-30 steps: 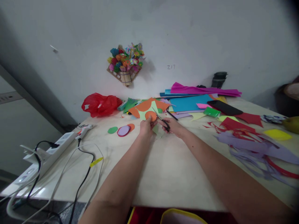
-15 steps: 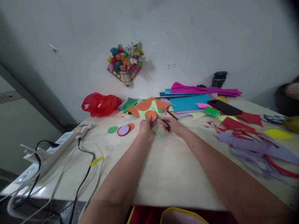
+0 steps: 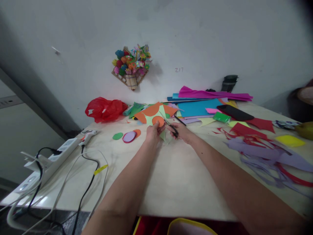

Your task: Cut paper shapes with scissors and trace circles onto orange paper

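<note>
My left hand [image 3: 153, 132] pinches an orange paper circle [image 3: 158, 121] together with a pale green sheet [image 3: 163, 134] under it. Black-handled scissors [image 3: 174, 130] sit in my right hand [image 3: 181, 132], with their blades pointing up and left beside the circle's right edge. How far the blades are apart is too small to tell. Left of my left hand, a green paper circle [image 3: 117, 136] lies apart from an overlapping group with a lilac circle [image 3: 129, 135] on top. Behind my hands is an orange sheet with curved cutouts [image 3: 152, 110].
A red plastic bag [image 3: 106, 109], coloured sheets [image 3: 198, 107] and a black phone [image 3: 235, 112] lie toward the wall. Purple and red paper scraps [image 3: 269, 153] spread at the right. A power strip [image 3: 52, 163] with loose cables runs along the left edge.
Both hands stay in nearly the same place. The scissors' blades have shifted slightly beside the orange circle, and the pale green paper below them has moved a little.
</note>
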`<state>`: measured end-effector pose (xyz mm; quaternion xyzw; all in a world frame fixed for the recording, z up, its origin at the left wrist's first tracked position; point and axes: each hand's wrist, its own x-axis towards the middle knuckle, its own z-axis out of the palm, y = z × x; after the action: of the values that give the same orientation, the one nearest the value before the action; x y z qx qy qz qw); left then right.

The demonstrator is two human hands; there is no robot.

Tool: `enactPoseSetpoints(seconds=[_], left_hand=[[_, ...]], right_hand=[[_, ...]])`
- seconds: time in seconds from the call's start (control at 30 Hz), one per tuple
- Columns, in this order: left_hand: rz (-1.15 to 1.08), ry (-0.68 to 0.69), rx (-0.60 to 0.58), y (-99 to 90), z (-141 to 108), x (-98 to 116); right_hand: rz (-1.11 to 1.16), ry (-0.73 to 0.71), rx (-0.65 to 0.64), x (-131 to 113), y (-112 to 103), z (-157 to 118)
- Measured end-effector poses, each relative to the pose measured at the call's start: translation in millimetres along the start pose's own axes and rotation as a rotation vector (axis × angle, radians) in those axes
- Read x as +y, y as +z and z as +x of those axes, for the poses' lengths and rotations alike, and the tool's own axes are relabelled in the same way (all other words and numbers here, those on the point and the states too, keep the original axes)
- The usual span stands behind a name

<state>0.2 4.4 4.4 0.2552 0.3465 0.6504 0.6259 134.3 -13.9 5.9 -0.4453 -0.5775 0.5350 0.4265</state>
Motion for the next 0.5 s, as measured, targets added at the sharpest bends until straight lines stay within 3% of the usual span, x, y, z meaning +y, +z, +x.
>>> enactPoseSetpoints(seconds=[0.5], left_hand=[[0.003, 0.003, -0.021, -1.9, 2.8, -2.6]], right_hand=[[0.019, -0.02, 0.017, 4.1, -1.6, 3.4]])
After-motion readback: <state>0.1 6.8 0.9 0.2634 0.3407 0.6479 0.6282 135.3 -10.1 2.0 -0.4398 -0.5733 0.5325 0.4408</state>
